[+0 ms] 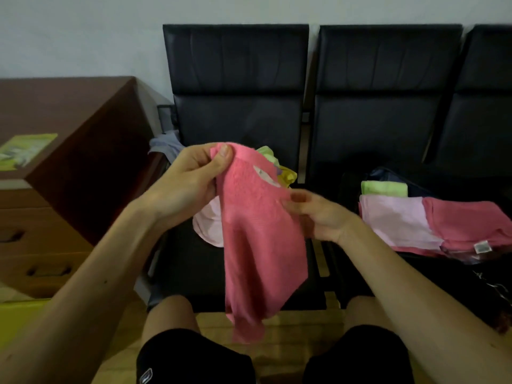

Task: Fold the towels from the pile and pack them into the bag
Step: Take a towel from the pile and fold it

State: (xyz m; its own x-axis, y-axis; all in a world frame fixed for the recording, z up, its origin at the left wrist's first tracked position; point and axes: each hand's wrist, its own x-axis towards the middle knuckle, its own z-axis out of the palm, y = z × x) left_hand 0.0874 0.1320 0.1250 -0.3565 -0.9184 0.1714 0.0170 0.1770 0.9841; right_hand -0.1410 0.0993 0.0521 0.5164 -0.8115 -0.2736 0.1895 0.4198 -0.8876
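Over the left chair seat (194,261) a pink towel (260,245) hangs between both hands. The left hand (191,181) has its grip pinched on the top corner, thumb in front. The right hand (321,217) has its grip closed on the towel's right edge, lower down. Behind it on the seat is the pile (207,228) — pale pink, yellow & green cloth, unfolded. To the right is the black bag (393,176) w/ folded towels (396,220) — green far, pale pink & pink nearer. Can't tell if they lie on or in it.
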